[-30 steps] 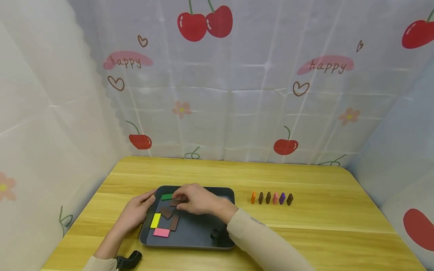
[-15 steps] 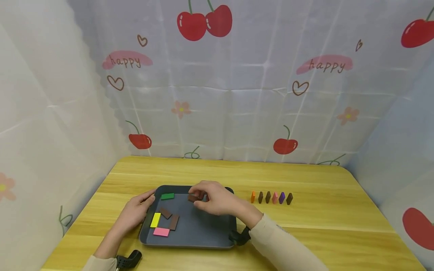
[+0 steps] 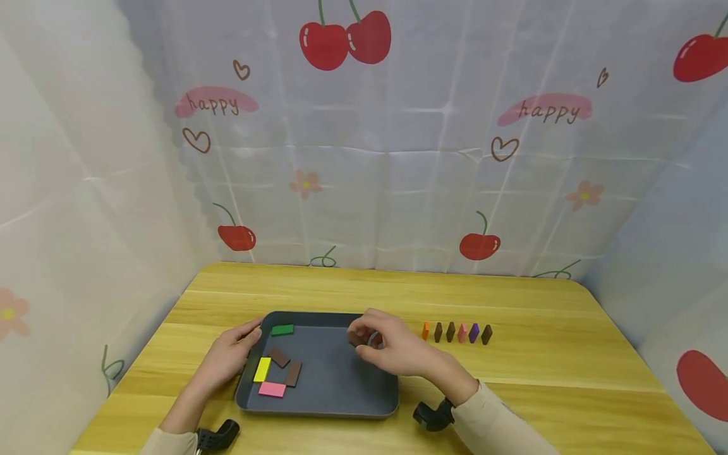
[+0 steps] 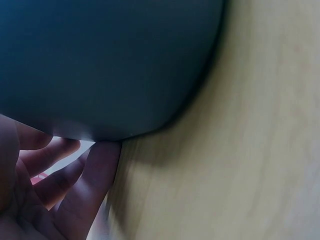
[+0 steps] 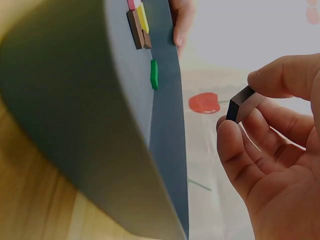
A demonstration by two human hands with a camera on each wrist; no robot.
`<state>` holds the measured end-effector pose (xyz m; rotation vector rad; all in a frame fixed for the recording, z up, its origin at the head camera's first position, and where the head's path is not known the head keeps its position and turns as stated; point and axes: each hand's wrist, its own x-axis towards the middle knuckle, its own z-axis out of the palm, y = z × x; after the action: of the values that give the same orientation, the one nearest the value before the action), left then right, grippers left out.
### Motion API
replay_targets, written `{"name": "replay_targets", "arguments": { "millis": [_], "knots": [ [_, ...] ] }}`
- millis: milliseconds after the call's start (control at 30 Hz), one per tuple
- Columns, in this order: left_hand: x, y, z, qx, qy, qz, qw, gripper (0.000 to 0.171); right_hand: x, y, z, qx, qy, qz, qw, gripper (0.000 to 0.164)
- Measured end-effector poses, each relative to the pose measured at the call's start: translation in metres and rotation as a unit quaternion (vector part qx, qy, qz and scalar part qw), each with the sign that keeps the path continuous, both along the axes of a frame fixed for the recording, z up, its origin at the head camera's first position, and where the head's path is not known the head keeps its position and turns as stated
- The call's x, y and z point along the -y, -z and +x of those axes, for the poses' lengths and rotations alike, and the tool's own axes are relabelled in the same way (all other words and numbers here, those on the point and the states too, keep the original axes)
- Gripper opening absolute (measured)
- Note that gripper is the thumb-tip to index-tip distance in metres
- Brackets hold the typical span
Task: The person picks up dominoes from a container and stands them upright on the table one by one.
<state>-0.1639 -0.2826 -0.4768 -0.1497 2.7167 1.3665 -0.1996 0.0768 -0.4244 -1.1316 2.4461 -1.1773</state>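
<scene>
My right hand (image 3: 392, 344) pinches a brown domino tile (image 5: 242, 103) between thumb and fingers, over the right part of the dark grey tray (image 3: 341, 385). Beside the tray's left side, my left hand (image 3: 227, 354) rests with its extended fingers (image 4: 97, 165) touching the outer wall. Inside the tray lie a green domino (image 3: 282, 330), a yellow domino (image 3: 262, 370), a pink domino (image 3: 272, 390) and two brown dominoes, one upright-angled domino (image 3: 293, 373) and one slanted domino (image 3: 279, 357). The right hand partly covers the held tile in the head view.
To the right of the tray, several dominoes stand on edge in a row on the wooden table (image 3: 540, 354): an orange domino (image 3: 425, 330) at the left end, a purple domino (image 3: 474, 333) and a dark brown domino (image 3: 486, 334) at the right end. A cherry-print curtain (image 3: 375, 208) hangs behind.
My right hand has carried the brown domino from beside the green one rightward across the tray. The left hand has stayed at the tray's left side.
</scene>
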Motion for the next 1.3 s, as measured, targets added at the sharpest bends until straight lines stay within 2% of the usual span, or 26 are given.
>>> {"name": "replay_targets", "arguments": {
  "millis": [167, 467, 800, 1033, 1300],
  "knots": [
    [0.001, 0.0, 0.0, -0.003, 0.0, -0.008, 1.0, 0.053, -0.012, 0.003, 0.005, 0.001, 0.006, -0.011, 1.0, 0.025],
    [-0.001, 0.001, -0.002, 0.0, 0.0, -0.002, 1.0, 0.054, -0.04, 0.006, 0.012, -0.005, 0.048, -0.034, 0.998, 0.027],
    [0.0, 0.002, -0.001, 0.004, -0.001, 0.0, 1.0, 0.054, -0.068, 0.028, 0.017, -0.033, 0.068, -0.078, 0.994, 0.029],
    [0.0, 0.004, 0.0, 0.004, 0.0, 0.002, 1.0, 0.054, -0.079, 0.04, 0.023, -0.012, 0.093, -0.074, 0.993, 0.025],
    [0.002, 0.005, -0.001, -0.002, 0.002, -0.008, 1.0, 0.056, -0.094, 0.057, 0.022, 0.019, 0.142, -0.073, 0.987, 0.024]
  ]
}}
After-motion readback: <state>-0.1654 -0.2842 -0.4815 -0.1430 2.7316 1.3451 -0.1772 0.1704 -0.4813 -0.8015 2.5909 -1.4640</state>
